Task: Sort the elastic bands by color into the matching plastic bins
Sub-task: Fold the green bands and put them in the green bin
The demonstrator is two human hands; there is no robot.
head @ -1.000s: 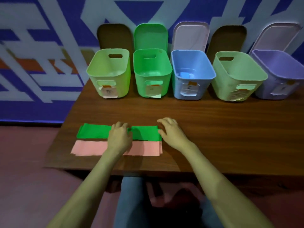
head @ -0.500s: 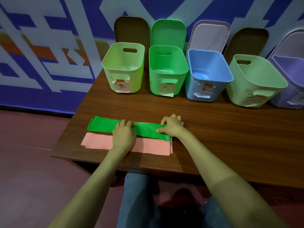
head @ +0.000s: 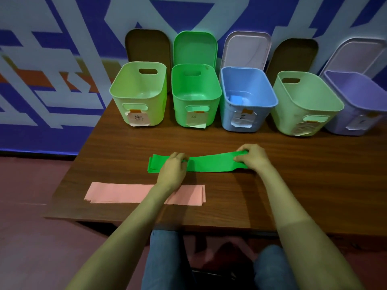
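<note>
Green band (head: 211, 163) moved beyond pink band (head: 117, 192) | left hand (head: 173, 166), right hand (head: 251, 156) palm-down | grip: holding it

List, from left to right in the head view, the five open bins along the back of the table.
first pale green bin → bright green bin → blue bin → second pale green bin → purple bin

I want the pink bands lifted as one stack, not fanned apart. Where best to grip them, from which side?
Probably pinch the pink stack at its left end, coming from the left: it lies flat on the table, its layers step apart there, and the left forearm crosses its right part.
</note>
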